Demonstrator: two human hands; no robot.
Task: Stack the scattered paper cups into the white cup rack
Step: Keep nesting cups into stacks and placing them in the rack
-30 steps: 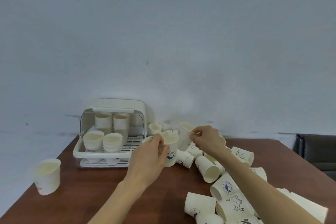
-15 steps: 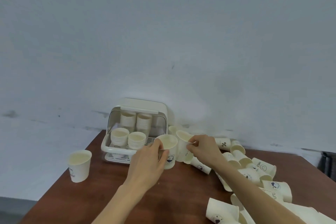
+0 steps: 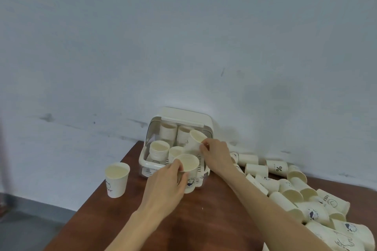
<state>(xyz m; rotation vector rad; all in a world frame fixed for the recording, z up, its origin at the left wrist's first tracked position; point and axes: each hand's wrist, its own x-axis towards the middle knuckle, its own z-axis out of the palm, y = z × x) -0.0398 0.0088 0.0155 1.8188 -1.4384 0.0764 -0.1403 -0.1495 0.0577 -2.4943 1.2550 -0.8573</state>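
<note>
Left hand [image 3: 166, 184] grips an upright paper cup [image 3: 188, 169], fingers and thumb curled round its wall, held just in front of the white cup rack [image 3: 179, 149]. Right hand [image 3: 216, 156] pinches the rim of a second cup [image 3: 194, 140], tilted mouth up and left, over the rack's right side. Whether either cup touches the rack wall cannot be told.

Rack sits at the far edge of the brown table [image 3: 183, 226], against the grey wall [image 3: 183, 36], lid raised. Inside: two tall stacks at the back [image 3: 168, 132], two shorter stacks at the front [image 3: 159, 150]. The front right stack is mostly hidden behind the held cups.

A lone upright cup [image 3: 116, 179] stands near the table's left edge, well apart from the rack. Bare tabletop lies between it and the left hand, and between the two forearms on the near side.

Loose cups [image 3: 295, 195] lie heaped on their sides along the right, from beside the rack to the near right corner, some cut off by the frame. Prints on them are mostly too small to read; one shows a percent sign [image 3: 278, 168]. Table's near edge is out of view.
</note>
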